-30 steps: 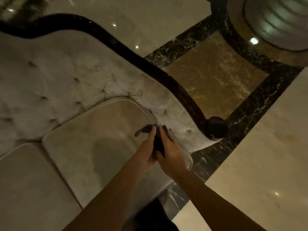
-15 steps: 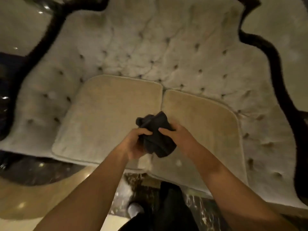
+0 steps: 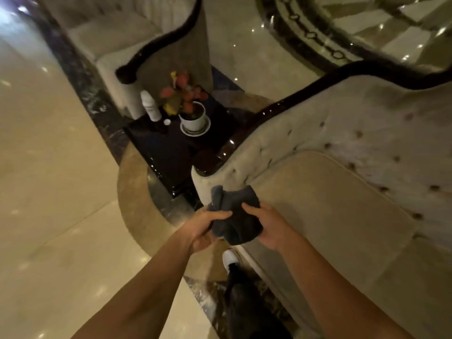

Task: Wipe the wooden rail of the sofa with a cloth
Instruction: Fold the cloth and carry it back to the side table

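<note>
A dark grey cloth [image 3: 236,214] is bunched between both hands, just in front of the sofa's left arm. My left hand [image 3: 208,228] grips its left side and my right hand [image 3: 267,227] holds its right side. The dark glossy wooden rail [image 3: 276,110] runs along the top of the cream tufted sofa [image 3: 342,148], curving down to a rounded end [image 3: 208,159] a short way above the cloth. Neither hand touches the rail.
A dark side table [image 3: 176,145] stands left of the sofa arm, with a potted red-leaved plant [image 3: 193,113] and a white bottle [image 3: 150,106] on it. A second sofa [image 3: 137,45] with its own dark rail lies beyond. Polished marble floor [image 3: 49,192] spreads left. My shoe [image 3: 230,259] is below.
The view has swung from the sofa's right end, across its seat, to its left arm and the side table. Both hands have kept hold of the cloth throughout.
</note>
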Available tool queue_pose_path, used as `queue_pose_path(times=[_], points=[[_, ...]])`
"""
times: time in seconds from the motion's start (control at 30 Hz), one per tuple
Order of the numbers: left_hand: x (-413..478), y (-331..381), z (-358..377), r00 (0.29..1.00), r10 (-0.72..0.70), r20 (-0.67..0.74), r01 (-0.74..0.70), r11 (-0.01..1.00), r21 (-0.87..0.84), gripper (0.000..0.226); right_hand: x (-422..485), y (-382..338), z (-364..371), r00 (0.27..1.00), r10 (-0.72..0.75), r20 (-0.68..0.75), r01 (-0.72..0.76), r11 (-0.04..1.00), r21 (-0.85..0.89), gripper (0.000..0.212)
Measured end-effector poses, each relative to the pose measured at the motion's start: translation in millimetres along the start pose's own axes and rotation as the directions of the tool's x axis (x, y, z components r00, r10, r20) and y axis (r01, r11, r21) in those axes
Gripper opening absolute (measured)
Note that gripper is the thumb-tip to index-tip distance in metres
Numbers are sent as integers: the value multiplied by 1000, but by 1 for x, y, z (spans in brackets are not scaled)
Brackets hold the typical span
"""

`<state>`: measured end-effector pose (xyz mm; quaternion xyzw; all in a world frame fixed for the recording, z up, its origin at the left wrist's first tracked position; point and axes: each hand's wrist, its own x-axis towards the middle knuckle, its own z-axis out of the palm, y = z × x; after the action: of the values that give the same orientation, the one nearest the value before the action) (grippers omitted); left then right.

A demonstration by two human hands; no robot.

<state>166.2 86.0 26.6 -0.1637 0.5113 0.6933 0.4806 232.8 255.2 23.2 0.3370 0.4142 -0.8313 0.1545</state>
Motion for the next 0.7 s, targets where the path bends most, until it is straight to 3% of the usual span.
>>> queue_pose_path(times=[0.27,0.47,0.7], points=[[66,117,-119,947,30,-320,-77,988,-135,30,175,-32,121,985,168,31,-159,969,-188,38],[134,174,-199,905,60,-422,-138,978,-155,28,293,-29,193,965,231,-124,-251,951,-183,38],[271,197,-295,866,261,-427,-174,957,232,20,441,16,228,902,91,-422,-205,951,-233,25]])
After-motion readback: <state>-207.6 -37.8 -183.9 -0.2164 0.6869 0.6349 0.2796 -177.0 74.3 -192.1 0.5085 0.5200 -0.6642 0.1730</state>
